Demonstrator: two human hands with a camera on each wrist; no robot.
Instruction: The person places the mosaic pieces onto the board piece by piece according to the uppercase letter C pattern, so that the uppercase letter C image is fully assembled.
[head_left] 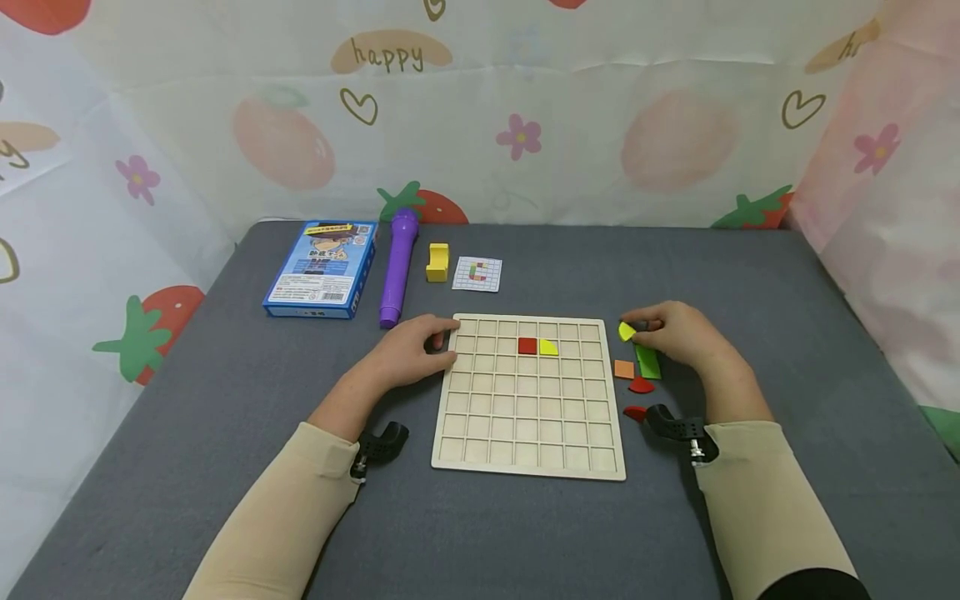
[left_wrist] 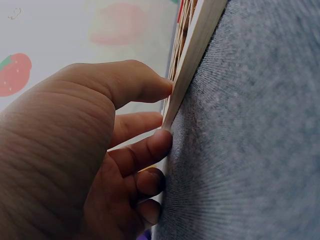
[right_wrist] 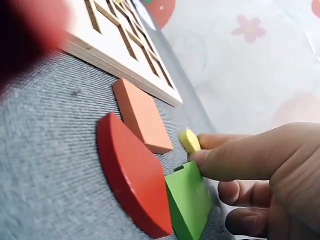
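A wooden grid board lies on the grey tabletop. My left hand touches its left edge with thumb and fingertips; in the left wrist view the thumb meets the board's side. A red square block and a yellow quarter-round block sit in neighbouring cells. Right of the board, my right hand pinches a small yellow block between thumb and finger. Just below it lie a green block, an orange square block and a red curved block.
Another red block lies near the right wrist's black camera mount. Behind the board are a blue box, a purple microphone-shaped stick, a yellow block and a pattern card. A printed curtain hangs behind the table.
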